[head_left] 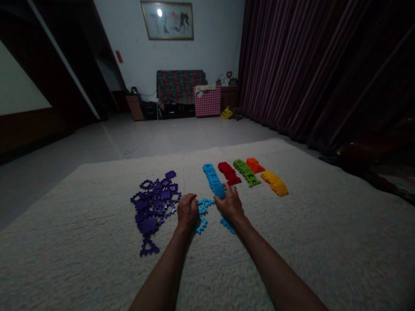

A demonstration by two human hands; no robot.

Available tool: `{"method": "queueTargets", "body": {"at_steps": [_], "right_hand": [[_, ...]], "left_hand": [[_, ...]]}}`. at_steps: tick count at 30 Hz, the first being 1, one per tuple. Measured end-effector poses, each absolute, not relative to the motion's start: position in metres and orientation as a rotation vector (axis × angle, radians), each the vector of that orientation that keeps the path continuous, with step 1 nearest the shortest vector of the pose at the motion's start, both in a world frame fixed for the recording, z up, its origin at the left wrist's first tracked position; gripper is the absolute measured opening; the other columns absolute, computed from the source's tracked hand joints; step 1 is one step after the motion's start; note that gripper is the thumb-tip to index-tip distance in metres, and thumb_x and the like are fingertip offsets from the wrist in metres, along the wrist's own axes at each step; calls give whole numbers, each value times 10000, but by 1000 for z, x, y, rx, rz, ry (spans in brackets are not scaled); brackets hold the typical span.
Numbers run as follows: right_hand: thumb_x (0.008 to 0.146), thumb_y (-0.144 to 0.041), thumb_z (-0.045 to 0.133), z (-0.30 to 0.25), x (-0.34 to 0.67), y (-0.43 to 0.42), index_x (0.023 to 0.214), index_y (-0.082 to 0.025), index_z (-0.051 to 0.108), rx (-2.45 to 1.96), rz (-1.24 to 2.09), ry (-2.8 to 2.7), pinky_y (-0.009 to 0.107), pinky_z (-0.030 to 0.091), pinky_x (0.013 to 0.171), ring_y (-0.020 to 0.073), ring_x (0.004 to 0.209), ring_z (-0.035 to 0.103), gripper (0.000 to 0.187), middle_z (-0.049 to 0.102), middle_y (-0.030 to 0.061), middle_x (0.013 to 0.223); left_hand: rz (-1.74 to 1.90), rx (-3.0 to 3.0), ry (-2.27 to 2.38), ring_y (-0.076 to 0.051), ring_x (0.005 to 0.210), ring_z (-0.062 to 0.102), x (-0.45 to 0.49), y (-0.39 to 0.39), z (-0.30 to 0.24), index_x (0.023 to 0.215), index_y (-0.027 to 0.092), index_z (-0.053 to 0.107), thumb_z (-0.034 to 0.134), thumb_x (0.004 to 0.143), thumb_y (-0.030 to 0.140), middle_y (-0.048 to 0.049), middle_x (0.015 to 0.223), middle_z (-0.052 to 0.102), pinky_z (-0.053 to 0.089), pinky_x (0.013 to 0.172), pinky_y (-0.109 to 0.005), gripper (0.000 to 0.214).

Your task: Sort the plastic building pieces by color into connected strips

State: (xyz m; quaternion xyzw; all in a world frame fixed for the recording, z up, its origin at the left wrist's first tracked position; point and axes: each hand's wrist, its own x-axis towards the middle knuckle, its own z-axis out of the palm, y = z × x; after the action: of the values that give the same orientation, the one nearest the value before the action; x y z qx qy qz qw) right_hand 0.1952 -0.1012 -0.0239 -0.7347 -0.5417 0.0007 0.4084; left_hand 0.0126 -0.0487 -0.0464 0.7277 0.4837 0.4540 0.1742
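My left hand (187, 210) rests on the cream rug (292, 242) with its fingers curled over loose light-blue interlocking pieces (203, 211). My right hand (231, 203) lies beside it, fingers pressed on the near end of a row of stacked light-blue pieces (212, 178). Another blue piece (227, 224) shows under my right wrist. A spread pile of purple pieces (154, 203) lies just left of my left hand.
Beyond my right hand lie rows of red pieces (228, 172), green pieces (246, 172), orange pieces (254, 165) and yellow pieces (275, 182). Dark curtains (324, 69) hang on the right. A covered bench (180, 86) and checked box (207, 100) stand at the far wall.
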Motion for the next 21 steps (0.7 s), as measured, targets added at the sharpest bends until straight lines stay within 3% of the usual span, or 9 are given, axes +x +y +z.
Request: {"method": "queueTargets", "body": {"at_steps": [10, 16, 21], "right_hand": [[774, -402, 680, -7, 184, -98, 1237, -200, 533, -2092, 28, -1336, 398, 495, 816, 307, 1074, 574, 527, 524, 142, 1186], [780, -430, 665, -5, 185, -100, 1317, -178, 477, -2094, 46, -1346, 381, 488, 868, 296, 1130, 558, 622, 514, 149, 1262], [810, -361, 595, -21, 194, -101, 1244, -172, 530, -1912, 3, -1324, 383, 495, 876, 256, 1035, 587, 477, 546, 126, 1161]], "left_hand": [[1329, 1834, 1393, -217, 928, 670, 14, -49, -40, 859, 182, 722, 470, 773, 175, -72, 930, 731, 526, 903, -384, 267], [1358, 1730, 1387, -216, 917, 674, 13, -50, -38, 843, 180, 734, 485, 738, 161, -73, 908, 733, 528, 898, -375, 271], [1387, 1477, 1349, -185, 780, 691, 11, -46, -44, 937, 163, 734, 452, 725, 143, -80, 968, 727, 568, 733, -322, 353]]}}
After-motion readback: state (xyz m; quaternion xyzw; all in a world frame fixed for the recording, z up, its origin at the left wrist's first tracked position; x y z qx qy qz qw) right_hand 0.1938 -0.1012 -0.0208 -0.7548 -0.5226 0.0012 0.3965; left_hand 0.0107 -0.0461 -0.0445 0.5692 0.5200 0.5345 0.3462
